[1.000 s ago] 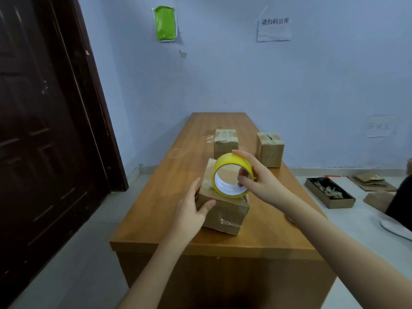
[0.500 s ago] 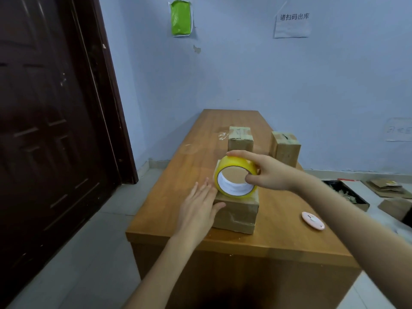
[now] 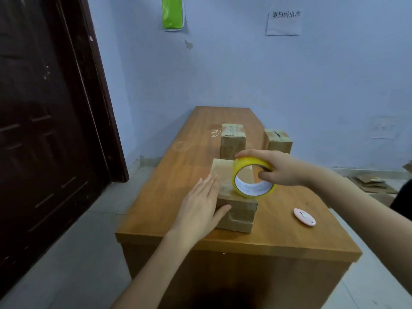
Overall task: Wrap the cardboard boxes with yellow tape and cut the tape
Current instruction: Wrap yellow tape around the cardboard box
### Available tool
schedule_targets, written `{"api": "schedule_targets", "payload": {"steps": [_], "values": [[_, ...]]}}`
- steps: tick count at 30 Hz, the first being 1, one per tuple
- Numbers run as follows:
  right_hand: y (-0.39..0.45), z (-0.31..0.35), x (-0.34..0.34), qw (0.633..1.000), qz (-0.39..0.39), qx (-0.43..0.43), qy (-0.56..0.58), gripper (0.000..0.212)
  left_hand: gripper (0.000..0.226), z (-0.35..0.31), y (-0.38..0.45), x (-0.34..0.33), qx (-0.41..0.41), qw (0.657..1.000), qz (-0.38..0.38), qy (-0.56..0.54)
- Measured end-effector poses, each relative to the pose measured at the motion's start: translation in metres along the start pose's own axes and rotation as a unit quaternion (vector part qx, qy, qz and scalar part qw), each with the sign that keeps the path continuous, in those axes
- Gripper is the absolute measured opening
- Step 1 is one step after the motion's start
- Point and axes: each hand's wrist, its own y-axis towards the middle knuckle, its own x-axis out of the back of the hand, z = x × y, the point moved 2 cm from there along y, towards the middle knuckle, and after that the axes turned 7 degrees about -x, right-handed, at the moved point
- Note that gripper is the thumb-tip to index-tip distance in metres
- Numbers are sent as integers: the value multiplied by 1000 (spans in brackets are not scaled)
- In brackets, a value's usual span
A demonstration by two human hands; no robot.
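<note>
A small cardboard box [image 3: 239, 214] lies near the front of the wooden table [image 3: 289, 237]. A roll of yellow tape [image 3: 253, 177] stands on edge on the box's top right side. My right hand [image 3: 278, 167] grips the roll from above, thumb inside the core. My left hand [image 3: 200, 208] lies flat with fingers spread on the box's left side, thumb on its front face. A small pink cutter [image 3: 304, 216] rests on the table to the right of the box.
Two more taped cardboard boxes [image 3: 233, 141] [image 3: 277, 141] stand farther back on the table. A dark wooden door [image 3: 44, 121] is at the left. Flattened cardboard [image 3: 371, 182] lies on the floor at the right, by the blue wall.
My left hand has flattened onto the box's left side. My right hand has carried the tape roll rightward across the box top. The view shifted, bringing the pink cutter into sight.
</note>
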Motion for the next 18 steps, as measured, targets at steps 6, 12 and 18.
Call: {"api": "schedule_targets", "payload": {"steps": [6,12,18], "values": [[-8,-14,-10,996,-30,5,86,73,51,0,-3,-12,30,1000,0,-9],[-20,-20,-19,952,-92,21,290,65,43,3,0,-14,32,999,-19,26],[-24,-29,3,980,-39,10,196,64,48,3,-2,-13,41,999,-23,5]]}}
